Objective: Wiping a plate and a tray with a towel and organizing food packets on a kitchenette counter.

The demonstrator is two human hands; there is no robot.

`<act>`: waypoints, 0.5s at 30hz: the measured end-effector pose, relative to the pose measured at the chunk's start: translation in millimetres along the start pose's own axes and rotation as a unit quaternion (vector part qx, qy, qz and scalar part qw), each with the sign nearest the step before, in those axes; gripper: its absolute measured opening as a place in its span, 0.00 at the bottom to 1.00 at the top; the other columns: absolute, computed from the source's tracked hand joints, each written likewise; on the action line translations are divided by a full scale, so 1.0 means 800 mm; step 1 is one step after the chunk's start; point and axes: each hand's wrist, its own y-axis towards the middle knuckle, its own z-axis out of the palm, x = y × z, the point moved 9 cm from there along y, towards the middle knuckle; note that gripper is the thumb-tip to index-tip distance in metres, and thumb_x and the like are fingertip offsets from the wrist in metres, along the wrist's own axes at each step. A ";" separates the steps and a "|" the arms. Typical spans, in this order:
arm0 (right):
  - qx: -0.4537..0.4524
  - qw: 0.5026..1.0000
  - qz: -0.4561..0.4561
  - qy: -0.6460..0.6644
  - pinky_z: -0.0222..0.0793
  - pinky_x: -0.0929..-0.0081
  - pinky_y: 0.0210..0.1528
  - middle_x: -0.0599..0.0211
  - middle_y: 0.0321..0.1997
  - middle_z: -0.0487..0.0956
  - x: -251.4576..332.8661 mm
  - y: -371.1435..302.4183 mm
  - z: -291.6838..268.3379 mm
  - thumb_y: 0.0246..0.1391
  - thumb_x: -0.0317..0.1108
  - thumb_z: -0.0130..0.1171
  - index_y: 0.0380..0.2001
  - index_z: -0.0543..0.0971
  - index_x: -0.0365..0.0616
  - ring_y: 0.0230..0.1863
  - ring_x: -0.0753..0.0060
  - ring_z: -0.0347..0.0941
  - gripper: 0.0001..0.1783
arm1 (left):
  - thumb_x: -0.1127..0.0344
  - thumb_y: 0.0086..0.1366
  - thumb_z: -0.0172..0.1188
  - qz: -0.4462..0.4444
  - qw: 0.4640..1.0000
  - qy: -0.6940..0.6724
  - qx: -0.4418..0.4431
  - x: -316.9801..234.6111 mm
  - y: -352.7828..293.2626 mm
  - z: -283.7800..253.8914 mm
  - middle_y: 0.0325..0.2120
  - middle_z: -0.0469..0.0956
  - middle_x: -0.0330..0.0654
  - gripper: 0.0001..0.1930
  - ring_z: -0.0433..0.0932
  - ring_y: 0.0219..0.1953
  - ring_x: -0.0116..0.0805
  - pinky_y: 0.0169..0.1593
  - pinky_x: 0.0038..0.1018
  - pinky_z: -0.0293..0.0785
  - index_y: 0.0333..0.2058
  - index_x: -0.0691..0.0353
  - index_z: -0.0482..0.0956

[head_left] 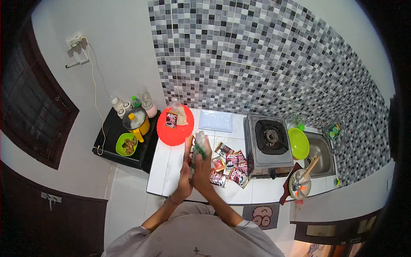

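Observation:
Over the white tiled counter [171, 160], I hold a small bundle of sachets [200, 147] upright between my palms. Green, white and dark brown wrapping shows in it, partly blurred. My left hand [185, 177] presses from the left side and my right hand [202, 171] from the right, with fingers pointing away from me. Just right of my hands lies a loose pile of dark coffee sachets [231, 161]. Beyond my left hand is a red scalloped plate [165, 133], bearing one brown sachet [171, 120] and a clear plastic bag [183, 115].
A pale blue tray [215, 121] lies against the tiled wall. To the right are a gas stove [270, 147], a green plate [299, 143], a sink [322, 153] and a bowl with utensils [301, 189]. At left, a black cabinet holds a yellow pot [139, 124] and a green food bowl [119, 147].

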 end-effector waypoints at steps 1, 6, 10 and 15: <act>0.001 1.000 -0.001 0.001 0.47 0.51 0.74 0.41 0.73 0.62 -0.005 -0.002 -0.007 0.74 0.54 0.38 0.69 0.61 0.39 0.76 0.42 0.53 0.34 | 0.43 0.79 0.35 0.002 1.000 0.000 -0.001 0.004 -0.002 -0.001 0.77 0.36 0.45 0.40 0.36 0.78 0.39 0.76 0.34 0.32 0.75 0.63 0.36; 0.076 0.986 0.139 0.054 0.64 0.64 0.63 0.46 0.58 0.76 0.017 0.058 -0.011 0.73 0.50 0.39 0.60 0.71 0.36 0.61 0.52 0.72 0.29 | 0.34 0.74 0.42 -0.021 0.999 -0.013 0.035 0.021 -0.026 0.013 0.77 0.32 0.42 0.49 0.33 0.78 0.36 0.76 0.34 0.31 0.75 0.62 0.31; 0.110 0.956 0.240 0.124 0.70 0.73 0.41 0.62 0.38 0.78 -0.016 0.050 -0.009 0.73 0.55 0.38 0.55 0.72 0.42 0.37 0.71 0.74 0.28 | 0.31 0.72 0.43 0.023 0.998 -0.003 0.059 0.010 -0.017 0.019 0.77 0.31 0.41 0.51 0.34 0.78 0.35 0.77 0.35 0.32 0.75 0.61 0.30; 0.036 0.995 -0.042 -0.087 0.47 0.51 0.74 0.48 0.75 0.61 0.047 0.012 -0.005 0.74 0.57 0.36 0.70 0.58 0.41 0.76 0.47 0.53 0.35 | 0.35 0.76 0.36 -0.050 0.995 -0.086 -0.007 0.003 -0.009 -0.002 0.77 0.40 0.41 0.43 0.43 0.77 0.34 0.76 0.35 0.43 0.76 0.57 0.35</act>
